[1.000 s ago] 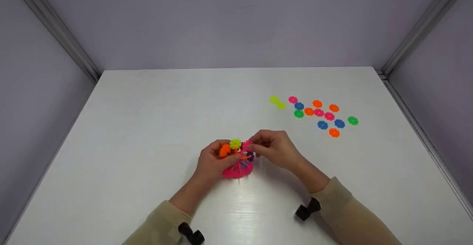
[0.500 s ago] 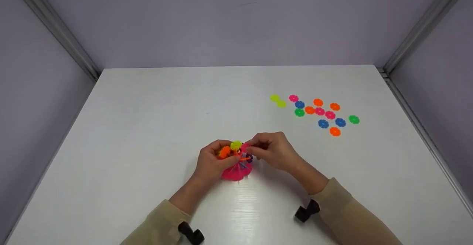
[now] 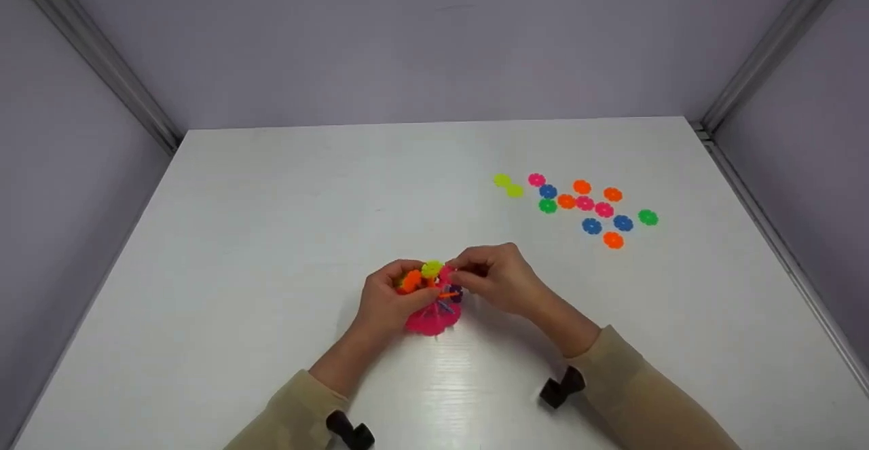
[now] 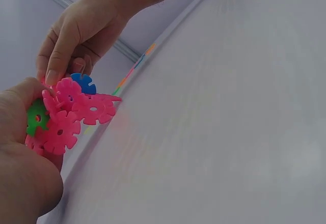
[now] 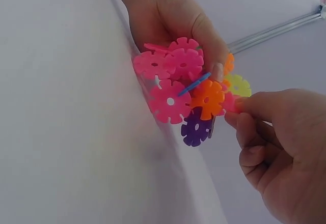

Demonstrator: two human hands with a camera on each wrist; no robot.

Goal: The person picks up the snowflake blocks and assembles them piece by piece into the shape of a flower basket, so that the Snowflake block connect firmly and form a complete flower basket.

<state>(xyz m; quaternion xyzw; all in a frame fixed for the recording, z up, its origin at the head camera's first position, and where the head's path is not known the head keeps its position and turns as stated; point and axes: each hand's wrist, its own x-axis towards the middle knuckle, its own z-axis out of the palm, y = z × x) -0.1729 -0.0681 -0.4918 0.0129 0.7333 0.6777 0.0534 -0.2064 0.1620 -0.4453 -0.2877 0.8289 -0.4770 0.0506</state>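
Note:
My left hand [image 3: 390, 301] grips a cluster of interlocking flower-shaped plastic discs [image 3: 433, 321] above the near middle of the table. Several pink discs make up its lower part. A purple disc [image 5: 196, 127], an orange disc [image 5: 208, 100] and a yellow disc [image 5: 238, 85] show in the right wrist view. Blue [image 4: 83, 83] and green [image 4: 37, 117] discs are visible from the left wrist. At the cluster's upper right, my right hand [image 3: 506, 279] pinches a pink disc [image 5: 229, 103] between thumb and index finger. Fingers hide where that disc meets the others.
Several loose discs lie flat on the white table [image 3: 271, 233] at the back right, among them yellow [image 3: 514, 191], green [image 3: 648, 217], blue [image 3: 592, 226] and orange [image 3: 613, 240] ones. Grey walls [image 3: 434, 43] enclose the table's back and sides.
My right hand, still pinching the pink disc, has shifted slightly left and down against the cluster. The left hand keeps its grip, and the loose discs lie as before.

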